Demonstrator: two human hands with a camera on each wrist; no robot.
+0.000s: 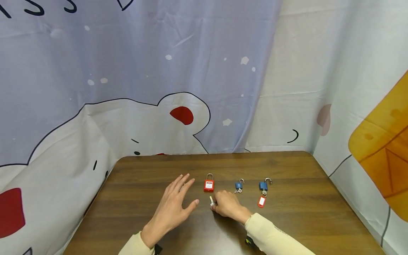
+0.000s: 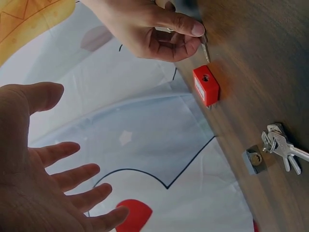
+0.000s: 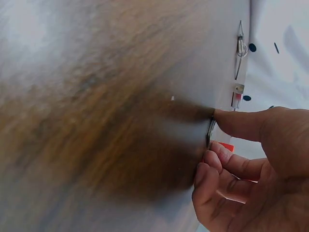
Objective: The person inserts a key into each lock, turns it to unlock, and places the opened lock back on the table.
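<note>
My right hand (image 1: 227,204) pinches a small silver key (image 1: 212,202) low over the table, just in front of a red padlock (image 1: 209,185). In the left wrist view that key (image 2: 205,47) points toward the red padlock (image 2: 206,86), whose keyhole shows; key and lock are apart. My thumb and fingers (image 3: 241,126) hold the key (image 3: 211,131) in the right wrist view. To the left of the red padlock, my left hand (image 1: 174,204) hovers with fingers spread, holding nothing. Its palm (image 2: 43,188) and loose fingers also show in the left wrist view.
Two blue padlocks with raised shackles, one nearer (image 1: 238,186) and one farther right (image 1: 263,186), lie on the brown table (image 1: 143,177). A red key tag (image 1: 261,202) hangs off the farther one. Another small lock (image 2: 254,159) lies beside several keys (image 2: 285,147). Printed curtains (image 1: 143,53) stand behind.
</note>
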